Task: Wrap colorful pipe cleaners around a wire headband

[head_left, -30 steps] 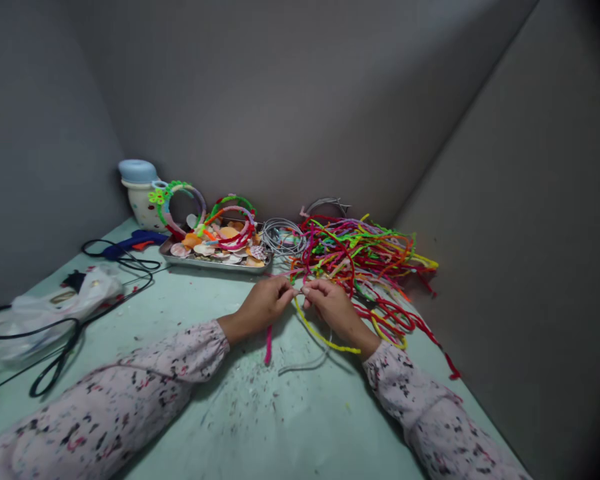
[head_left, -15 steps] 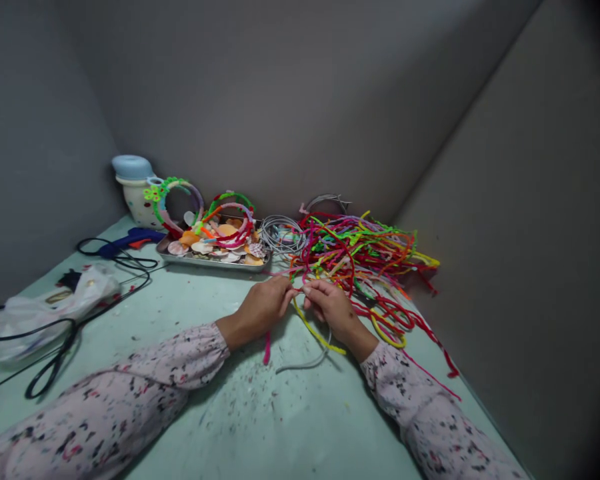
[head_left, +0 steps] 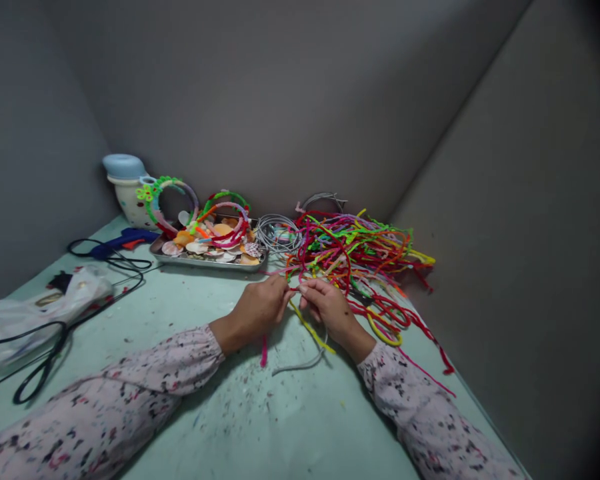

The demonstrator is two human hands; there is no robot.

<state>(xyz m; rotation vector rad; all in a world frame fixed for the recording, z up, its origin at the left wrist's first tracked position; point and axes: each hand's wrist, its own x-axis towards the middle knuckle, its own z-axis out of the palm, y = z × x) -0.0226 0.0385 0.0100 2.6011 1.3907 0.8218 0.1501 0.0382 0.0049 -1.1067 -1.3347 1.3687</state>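
The left hand [head_left: 263, 303] and right hand [head_left: 329, 308] are pinching a thin red fuzzy strand [head_left: 295, 289] above the pale-green worktop [head_left: 230, 413], its shaping apparently unfinished; multicoloured fuzzy rings [head_left: 237, 207] are resting, already formed, at the silver metal tray [head_left: 205, 265].

The tray [head_left: 205, 265] looks shiny metal, the stems [head_left: 350, 243] fuzzy, the bag [head_left: 87, 287] plastic.

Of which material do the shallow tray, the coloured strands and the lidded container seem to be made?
The shallow tray looks like smooth metal, from its shiny rim. The coloured strands have a matt, fuzzy outline: probably soft fibre, perhaps over wire. The lidded container seems smooth plastic, from its evenly coloured blue lid.
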